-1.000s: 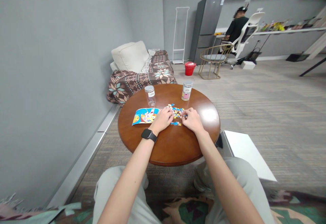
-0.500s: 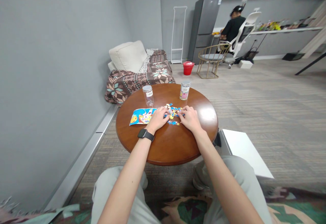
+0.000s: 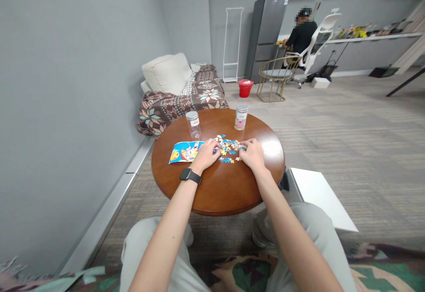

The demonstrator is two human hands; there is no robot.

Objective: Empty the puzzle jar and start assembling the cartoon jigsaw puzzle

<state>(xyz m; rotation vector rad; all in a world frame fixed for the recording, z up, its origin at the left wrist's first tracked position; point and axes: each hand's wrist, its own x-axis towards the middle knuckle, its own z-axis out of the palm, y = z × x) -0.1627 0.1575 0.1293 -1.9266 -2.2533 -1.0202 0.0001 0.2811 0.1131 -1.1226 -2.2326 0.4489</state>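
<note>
- Left hand (image 3: 206,153), right hand (image 3: 253,153) flank the puzzle pieces (image 3: 227,142) on the worktop (image 3: 226,190)!
- Either grip, pinched or loose? Can't make it out!
- Light touch, pieces flat, picture sheet (image 3: 186,151) uncovered!

Grey walls (image 3: 99,61), streaky grey floor (image 3: 332,128) underfoot; couch (image 3: 186,103) w/ patterned throw (image 3: 210,93) & cream cushion (image 3: 166,75) by the wall; over at the back, white rack (image 3: 230,64) nr dk grey fridge (image 3: 268,21), red bin (image 3: 245,89), gold wire chair (image 3: 275,74), long counter (image 3: 372,55); light glaring off rd brown table (image 3: 229,192)
</note>
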